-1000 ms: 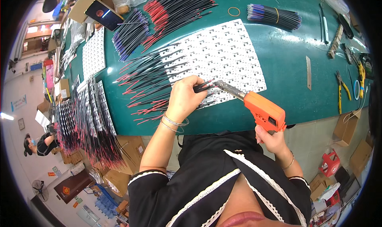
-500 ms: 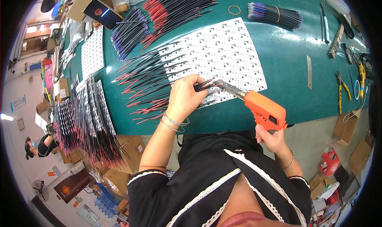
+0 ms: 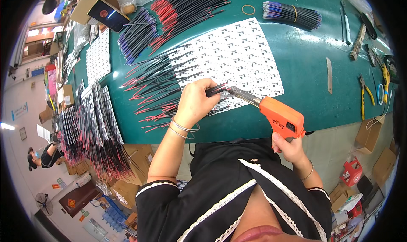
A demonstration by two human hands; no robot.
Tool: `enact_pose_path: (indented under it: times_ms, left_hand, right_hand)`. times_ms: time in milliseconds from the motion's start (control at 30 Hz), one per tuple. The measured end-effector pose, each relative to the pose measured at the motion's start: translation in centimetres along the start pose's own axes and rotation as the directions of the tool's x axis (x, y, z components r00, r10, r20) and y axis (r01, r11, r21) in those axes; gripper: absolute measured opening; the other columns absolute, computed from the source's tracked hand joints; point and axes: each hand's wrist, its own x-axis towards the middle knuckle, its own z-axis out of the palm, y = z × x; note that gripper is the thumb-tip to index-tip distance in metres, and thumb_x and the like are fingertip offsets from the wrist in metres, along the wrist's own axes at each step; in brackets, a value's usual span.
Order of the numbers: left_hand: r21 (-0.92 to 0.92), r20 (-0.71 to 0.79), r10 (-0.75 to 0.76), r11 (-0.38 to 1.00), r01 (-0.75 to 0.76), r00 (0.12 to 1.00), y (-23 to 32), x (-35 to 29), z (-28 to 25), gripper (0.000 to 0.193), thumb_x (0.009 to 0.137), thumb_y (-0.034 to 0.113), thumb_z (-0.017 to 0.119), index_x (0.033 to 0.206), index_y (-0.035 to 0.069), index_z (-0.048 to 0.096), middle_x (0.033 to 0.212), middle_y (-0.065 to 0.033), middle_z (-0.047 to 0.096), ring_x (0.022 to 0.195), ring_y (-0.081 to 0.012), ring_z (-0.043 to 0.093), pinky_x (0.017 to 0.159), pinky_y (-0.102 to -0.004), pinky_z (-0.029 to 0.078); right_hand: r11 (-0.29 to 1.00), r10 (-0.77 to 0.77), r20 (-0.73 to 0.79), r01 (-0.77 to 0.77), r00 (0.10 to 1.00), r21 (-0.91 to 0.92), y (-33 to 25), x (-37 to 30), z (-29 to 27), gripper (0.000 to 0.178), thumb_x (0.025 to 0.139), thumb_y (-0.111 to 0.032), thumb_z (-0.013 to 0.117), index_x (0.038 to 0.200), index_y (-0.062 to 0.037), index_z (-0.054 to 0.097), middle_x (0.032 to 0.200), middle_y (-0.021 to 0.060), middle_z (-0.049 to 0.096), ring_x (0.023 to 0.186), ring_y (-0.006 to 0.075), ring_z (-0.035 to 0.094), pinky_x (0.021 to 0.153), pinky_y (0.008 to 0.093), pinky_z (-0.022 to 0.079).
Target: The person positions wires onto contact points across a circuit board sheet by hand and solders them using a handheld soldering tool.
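My right hand (image 3: 289, 147) is wrapped round the grip of an orange soldering gun (image 3: 280, 117). The gun's metal nose points left, with its tip close to the wire end in my other hand. My left hand (image 3: 198, 98) pinches a black wire (image 3: 220, 88) above a white circuit board panel (image 3: 237, 51). Whether the tip touches the wire is too small to tell. Many black wires with red ends (image 3: 154, 78) lie along the panel's left side, their loose ends reaching over the green table (image 3: 305, 89).
Bundles of black-and-red wires (image 3: 190, 8) and purple-tipped wires (image 3: 292, 15) lie at the back, near a phone (image 3: 108, 15). Wired panels (image 3: 95, 127) hang over the left edge. A steel ruler (image 3: 329, 75) and yellow pliers (image 3: 363, 95) lie right. Another person (image 3: 44, 157) is far left.
My left hand has shifted very slightly left, along with the gun's tip. Both hands keep their grips. The person at far left has moved a little.
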Motion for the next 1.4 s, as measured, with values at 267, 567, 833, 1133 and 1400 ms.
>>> enact_pose_path:
  times_ms: [267, 567, 833, 1133, 1400]
  left_hand:
    - [0.089, -0.044, 0.039, 0.995, -0.035, 0.998, 0.2, -0.2, 0.3, 0.014, 0.065, 0.006, 0.065, 0.075, -0.001, 0.060, 0.066, -0.0118, 0.062, 0.057, -0.0168, 0.059, 0.057, -0.0263, 0.045]
    - [0.066, 0.005, 0.051, 0.997, -0.052, 0.999, 0.0, -0.1, -0.2, 0.016, 0.068, 0.009, 0.066, 0.079, -0.001, 0.059, 0.070, -0.0118, 0.062, 0.061, -0.0175, 0.060, 0.059, -0.0263, 0.046]
    - [-0.003, -0.144, 0.281, 0.959, -0.285, 0.949, -0.7, 0.3, -1.2, 0.013, 0.078, 0.007, 0.062, 0.085, -0.003, 0.056, 0.073, -0.0088, 0.057, 0.066, -0.0189, 0.054, 0.063, -0.0271, 0.043]
    - [-0.049, -0.145, 0.047, 0.997, -0.055, 0.988, 0.1, 0.5, -1.1, 0.012, 0.070, 0.006, 0.065, 0.077, -0.001, 0.060, 0.066, -0.0112, 0.058, 0.058, -0.0230, 0.057, 0.055, -0.0288, 0.045]
    - [-0.010, -0.166, 0.075, 0.997, -0.078, 0.983, -0.1, 0.8, -0.5, 0.010, 0.070, 0.008, 0.066, 0.074, 0.000, 0.061, 0.059, -0.0062, 0.058, 0.050, -0.0090, 0.050, 0.049, -0.0233, 0.040]
  right_hand:
    - [0.999, -0.038, -0.022, 0.038, 0.999, -0.022, 0.2, -0.2, -0.1, 0.030, 0.082, -0.006, 0.055, 0.109, 0.0032, 0.046, 0.065, 0.0034, 0.052, 0.047, 0.0062, 0.046, 0.041, 0.0201, 0.040]
    - [0.990, -0.104, -0.063, 0.109, 0.993, 0.088, -0.2, 0.1, -0.7, 0.022, 0.083, -0.010, 0.056, 0.098, 0.0040, 0.049, 0.060, 0.0036, 0.051, 0.045, 0.0077, 0.048, 0.039, 0.0200, 0.037]
    - [0.995, -0.099, -0.089, 0.098, 0.991, -0.015, -1.0, 0.9, 0.1, 0.033, 0.083, -0.015, 0.052, 0.105, 0.0080, 0.045, 0.055, 0.0030, 0.048, 0.040, 0.0081, 0.043, 0.038, 0.0213, 0.036]
    - [0.988, -0.139, -0.060, 0.134, 0.988, -0.079, -1.1, 1.2, 0.4, 0.028, 0.083, -0.014, 0.053, 0.101, 0.0058, 0.047, 0.054, 0.0018, 0.048, 0.042, 0.0071, 0.045, 0.041, 0.0208, 0.040]
    - [0.999, -0.043, -0.021, 0.042, 0.999, -0.031, -0.9, 1.3, 0.4, 0.034, 0.081, -0.004, 0.057, 0.113, 0.0019, 0.046, 0.069, 0.0027, 0.054, 0.050, 0.0054, 0.047, 0.042, 0.0194, 0.042]
